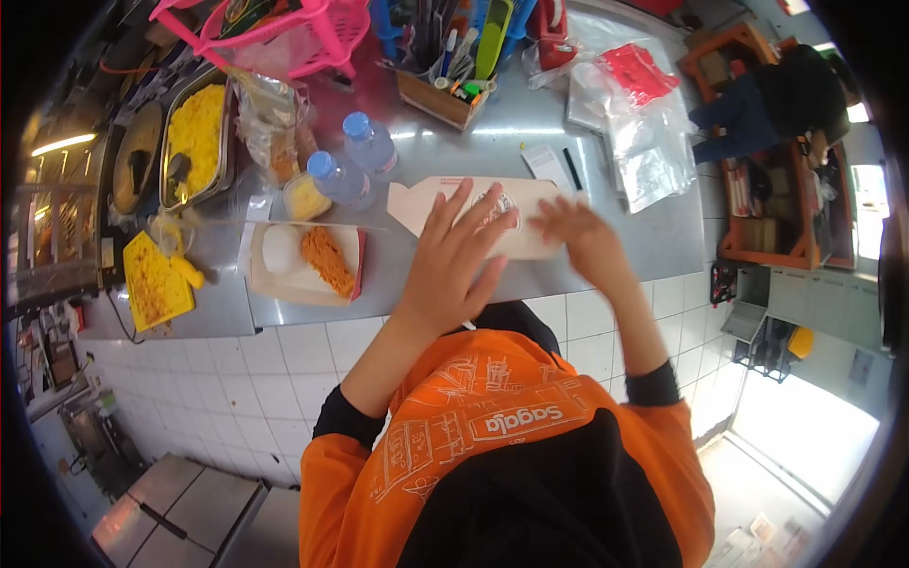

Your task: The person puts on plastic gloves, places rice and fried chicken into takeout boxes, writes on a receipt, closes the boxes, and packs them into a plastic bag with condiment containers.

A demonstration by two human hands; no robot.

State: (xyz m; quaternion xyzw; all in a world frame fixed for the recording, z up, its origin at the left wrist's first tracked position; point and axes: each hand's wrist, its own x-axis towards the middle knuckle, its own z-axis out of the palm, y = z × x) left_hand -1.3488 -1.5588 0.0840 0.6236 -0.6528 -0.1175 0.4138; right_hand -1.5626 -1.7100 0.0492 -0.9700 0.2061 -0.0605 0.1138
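A pale cardboard food box (445, 216) with a round printed logo lies on the metal table in front of me, one flap pointing left. My left hand (454, 248) rests palm down on it, fingers spread. At the box's right end is my right hand (585, 241), blurred by motion; its fingers look apart and nothing shows in them. Whether it touches the box I cannot tell. Left of my hands, an open paper food box (303, 295) holds a piece of fried chicken (328, 260) and a white rounded mound (282, 249), which looks like rice.
Two water bottles (371, 144) stand behind the open box, near a small tub (308, 197). Farther left are a tray of yellow food (196, 142) and a yellow cutting board (156, 284). Plastic bags (649, 142) lie right. Another person (772, 99) is at the far right.
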